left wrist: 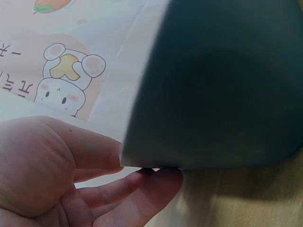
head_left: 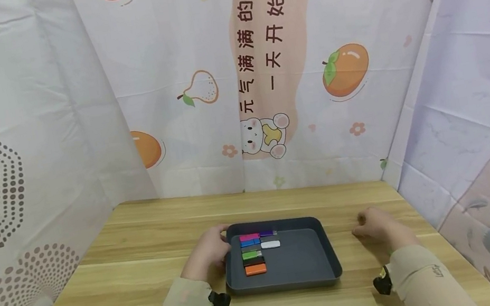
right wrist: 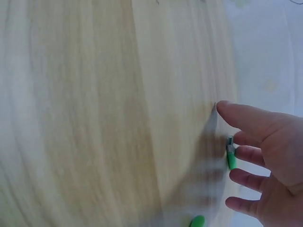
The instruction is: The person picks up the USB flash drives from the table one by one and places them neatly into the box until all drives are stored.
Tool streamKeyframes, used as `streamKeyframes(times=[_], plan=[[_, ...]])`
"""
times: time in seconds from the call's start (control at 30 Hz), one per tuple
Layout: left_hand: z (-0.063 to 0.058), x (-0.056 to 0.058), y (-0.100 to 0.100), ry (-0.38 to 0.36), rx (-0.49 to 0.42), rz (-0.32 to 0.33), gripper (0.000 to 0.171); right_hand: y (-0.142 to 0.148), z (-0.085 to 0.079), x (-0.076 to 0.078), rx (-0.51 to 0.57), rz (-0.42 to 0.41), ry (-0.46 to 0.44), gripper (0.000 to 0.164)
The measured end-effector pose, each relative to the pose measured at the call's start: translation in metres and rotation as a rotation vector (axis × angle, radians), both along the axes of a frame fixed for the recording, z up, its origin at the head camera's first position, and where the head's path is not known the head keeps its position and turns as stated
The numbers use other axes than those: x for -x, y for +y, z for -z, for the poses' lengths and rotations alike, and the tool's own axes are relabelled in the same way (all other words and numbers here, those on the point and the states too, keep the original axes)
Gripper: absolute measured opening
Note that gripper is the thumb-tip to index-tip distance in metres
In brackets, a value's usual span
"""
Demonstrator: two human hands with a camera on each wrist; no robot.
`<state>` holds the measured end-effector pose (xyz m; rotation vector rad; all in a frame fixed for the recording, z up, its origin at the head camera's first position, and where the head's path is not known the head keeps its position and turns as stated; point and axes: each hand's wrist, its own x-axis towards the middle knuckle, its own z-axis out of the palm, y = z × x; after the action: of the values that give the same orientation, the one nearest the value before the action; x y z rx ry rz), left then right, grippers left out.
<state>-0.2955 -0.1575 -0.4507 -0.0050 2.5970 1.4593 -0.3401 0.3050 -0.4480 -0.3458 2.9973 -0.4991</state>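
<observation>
A dark grey tray [head_left: 295,285] rests on the table in the head view, with several USB flash drives lined up along its left side. Among them are an orange one [head_left: 256,269], a white one [head_left: 271,244] and a pink one [head_left: 249,237]. My left hand [head_left: 211,246] grips the tray's left edge, its fingertips against the wall in the left wrist view. Right of the tray, my right hand [right wrist: 279,161] hovers low with fingers apart. Close by its fingertips is a green flash drive with a metal plug [right wrist: 231,153], seemingly not gripped. Another green object [right wrist: 198,221] is partly cut off.
The wooden table [head_left: 116,280] ends at hanging printed curtains [head_left: 169,42] behind and on both sides. Black wrist cameras [head_left: 220,301] sit on both sleeves.
</observation>
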Motion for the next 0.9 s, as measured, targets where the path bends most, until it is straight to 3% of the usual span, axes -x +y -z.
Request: streamKeyframes(times=[0.13,0.33,0.63,0.9], plan=[[-0.001,-0.001,0.0,0.003,0.001,0.0,0.058,-0.008,-0.007,0.0,0.02,-0.009,-0.01,0.035],[-0.001,0.0,0.001,0.002,0.013,-0.003,0.058,-0.018,-0.015,-0.002,0.013,-0.006,-0.041,0.01],[0.0,0.002,-0.001,-0.004,0.016,-0.007,0.057,-0.024,-0.021,0.0,0.018,-0.025,-0.076,0.026],[0.0,0.001,0.0,-0.011,-0.011,0.0,0.058,-0.019,-0.018,0.002,0.042,-0.039,-0.005,0.036]])
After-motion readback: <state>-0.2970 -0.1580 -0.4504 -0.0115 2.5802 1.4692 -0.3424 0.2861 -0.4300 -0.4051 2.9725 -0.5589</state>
